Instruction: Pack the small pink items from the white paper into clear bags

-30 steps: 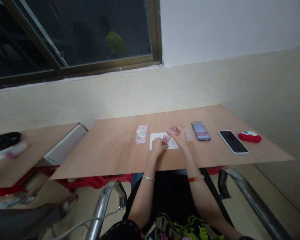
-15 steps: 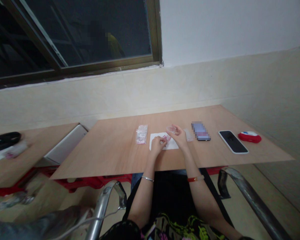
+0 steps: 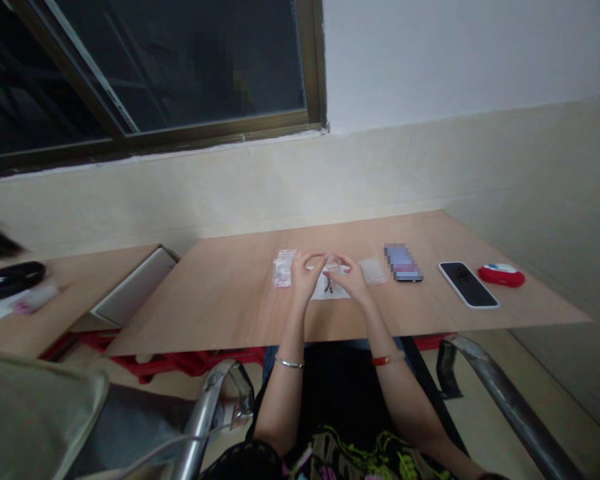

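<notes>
My left hand [image 3: 304, 273] and my right hand [image 3: 349, 280] are raised just above a white sheet [image 3: 330, 288] on the wooden table [image 3: 230, 300]. Together they pinch a small clear plastic bag [image 3: 331, 265] between their fingertips. A few small dark and pink pieces [image 3: 329, 287] lie on the sheet below. A pile of filled clear bags [image 3: 284, 269] sits just left of my left hand. Empty clear bags [image 3: 373, 271] lie right of my right hand.
Further right lie a blurred card-like object [image 3: 403, 263], a black phone [image 3: 469, 284] and a red and white case [image 3: 501, 275]. A lower table [image 3: 40, 320] at left carries a black object [image 3: 10, 279]. Another person's clothing [image 3: 35, 417] fills the bottom left. Chair arms [image 3: 500, 393] flank my lap.
Both hands have lifted off the sheet and come together on the small bag. A person has moved into the bottom left corner.
</notes>
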Tool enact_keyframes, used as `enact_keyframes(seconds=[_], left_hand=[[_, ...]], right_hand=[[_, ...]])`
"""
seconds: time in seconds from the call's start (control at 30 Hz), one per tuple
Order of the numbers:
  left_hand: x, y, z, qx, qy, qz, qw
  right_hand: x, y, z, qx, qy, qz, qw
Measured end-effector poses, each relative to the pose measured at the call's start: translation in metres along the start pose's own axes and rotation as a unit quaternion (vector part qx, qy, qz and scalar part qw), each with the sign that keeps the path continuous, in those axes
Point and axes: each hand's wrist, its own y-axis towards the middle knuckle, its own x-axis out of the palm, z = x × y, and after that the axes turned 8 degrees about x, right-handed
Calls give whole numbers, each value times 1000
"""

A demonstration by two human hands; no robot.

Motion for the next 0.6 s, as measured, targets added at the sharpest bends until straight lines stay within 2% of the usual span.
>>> enact_keyframes(seconds=[0.27,0.47,0.6], left_hand=[[4,-5,-6,-2,51,-85,995],[8,-6,-11,-11,35,-85,996],[10,-4,-13,-25,3,-56,998]], right_hand=[[0,2,2,-11,8,-11,1000],[-2,1,-4,-3,8,-12,1000],[-4,0,-7,0,13,-8,1000]])
